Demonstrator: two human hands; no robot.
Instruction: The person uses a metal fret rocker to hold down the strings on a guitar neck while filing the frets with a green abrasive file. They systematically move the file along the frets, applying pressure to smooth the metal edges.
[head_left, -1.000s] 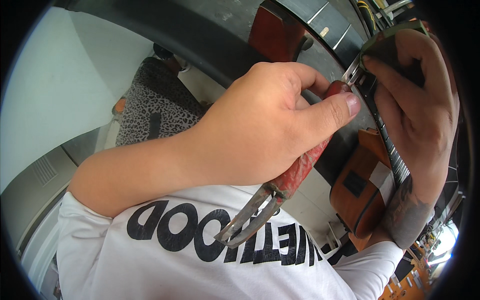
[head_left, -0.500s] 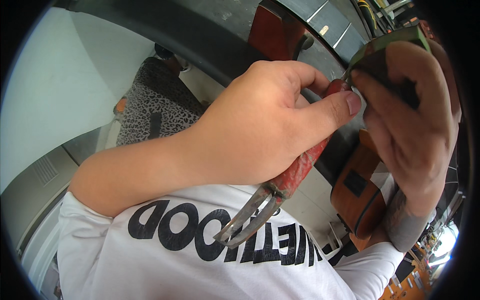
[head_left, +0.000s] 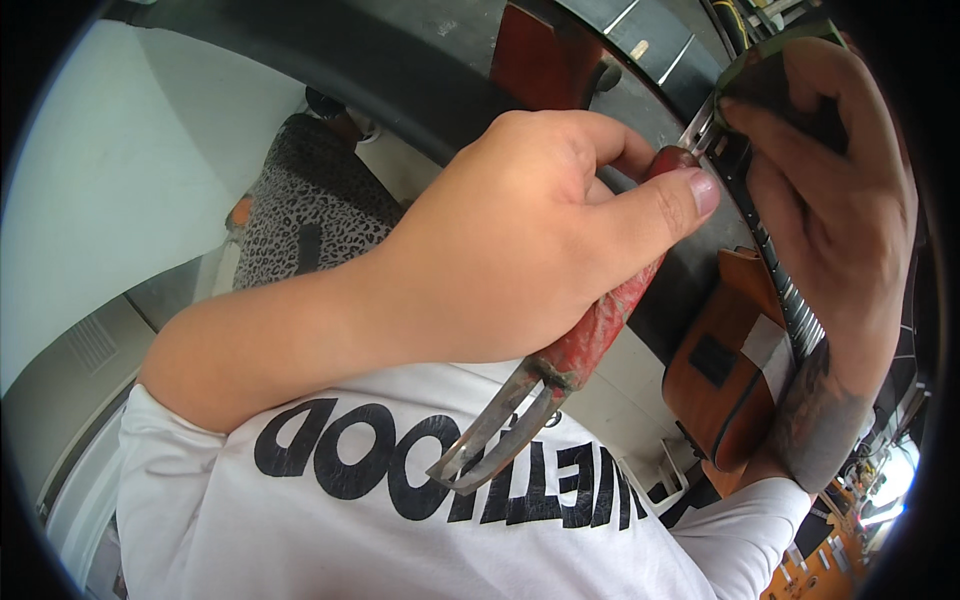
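My left hand (head_left: 540, 235) is closed round a hand tool with a worn red handle (head_left: 592, 345). Two curved metal prongs (head_left: 500, 430) stick out of its lower end, over my white shirt. A narrow metal tip (head_left: 698, 130) comes out of the upper end, beyond my thumb and forefinger. My right hand (head_left: 850, 200) grips a dark green block (head_left: 765, 88), its fingers bent over it. The metal tip reaches up to the block's near edge; whether they touch is unclear. Beneath my right hand runs a dark fretboard (head_left: 790, 295) with metal frets.
A reddish-brown block (head_left: 543, 58) stands on the dark bench (head_left: 420, 60) at the back. A brown wooden piece (head_left: 715, 370) with a black patch sits below the fretboard. Leopard-patterned fabric (head_left: 310, 200) is at the left, beside a pale panel (head_left: 130, 150). Cluttered items fill the right rim.
My right hand and the green block have shifted up and slightly right, baring more of the tool's metal tip and the fretboard. My left hand has risen a little with the tool.
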